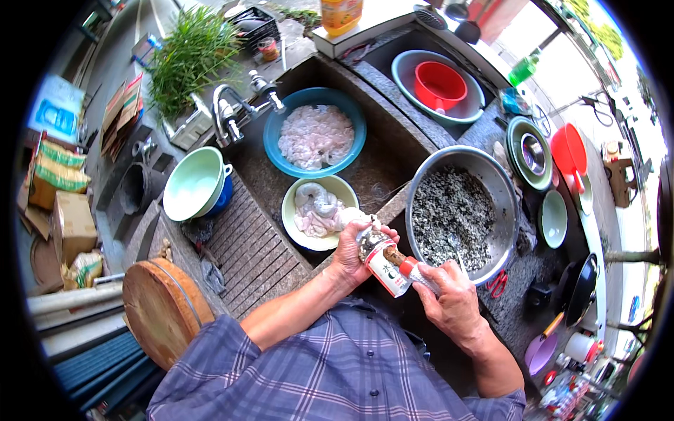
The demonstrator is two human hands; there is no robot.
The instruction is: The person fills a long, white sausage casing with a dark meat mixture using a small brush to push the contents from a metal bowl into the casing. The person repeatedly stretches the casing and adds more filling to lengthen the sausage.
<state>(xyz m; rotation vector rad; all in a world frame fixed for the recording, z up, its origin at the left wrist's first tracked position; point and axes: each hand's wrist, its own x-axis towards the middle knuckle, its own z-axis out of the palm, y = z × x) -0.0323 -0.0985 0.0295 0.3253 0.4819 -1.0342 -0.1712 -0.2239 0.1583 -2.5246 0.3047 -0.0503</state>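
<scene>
My left hand point(348, 255) grips a cut plastic bottle point(380, 267), its neck pointing away from me and its wide end towards me. Pale, wet casing point(322, 202), apparently intestine, runs from a cream bowl point(288, 213) up to the neck and my fingers. In my right hand point(452, 294) is a rod-like tool point(408, 266) with a brown end and a red collar. Its brown end rests at the bottle's wide opening. Dark-speckled white grains, perhaps rice filling point(450, 213), show inside the bottle and fill much of the steel basin point(500, 252) to the right.
A blue basin point(269, 150) of pale, wet pieces sits in the stone sink point(384, 126), beside metal taps point(226, 118). Left are a green bowl point(192, 181) and a round chopping block point(158, 310). Red scissors point(496, 284) and a wok point(582, 287) lie right.
</scene>
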